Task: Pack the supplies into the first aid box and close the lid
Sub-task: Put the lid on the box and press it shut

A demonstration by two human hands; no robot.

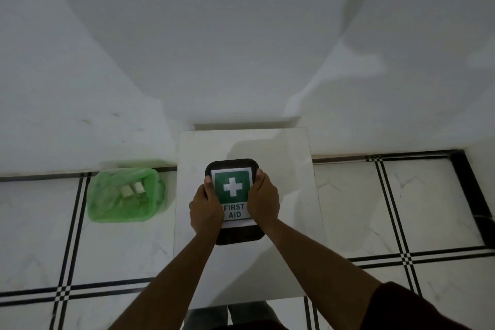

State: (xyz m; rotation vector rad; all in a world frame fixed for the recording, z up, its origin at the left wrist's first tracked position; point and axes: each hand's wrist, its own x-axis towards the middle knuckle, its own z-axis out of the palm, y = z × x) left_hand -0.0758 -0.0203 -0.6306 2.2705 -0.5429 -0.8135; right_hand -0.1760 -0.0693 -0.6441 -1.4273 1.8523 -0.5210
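The first aid box (232, 166) is a dark, rounded container lying flat on a white marble table (241, 142). Its lid is down and carries a white label with a green square, a white cross and the words FIRST AID. My left hand (205, 207) lies on the lid's left side, fingers wrapped over the edge. My right hand (263, 202) presses on the right side in the same way. Both hands cover the sides of the label. No loose supplies show on the table.
A green bin (123, 195) lined with a green plastic bag stands on the floor to the left of the table, with small white items inside. The floor is white tile with black lines. A white wall rises just behind the table.
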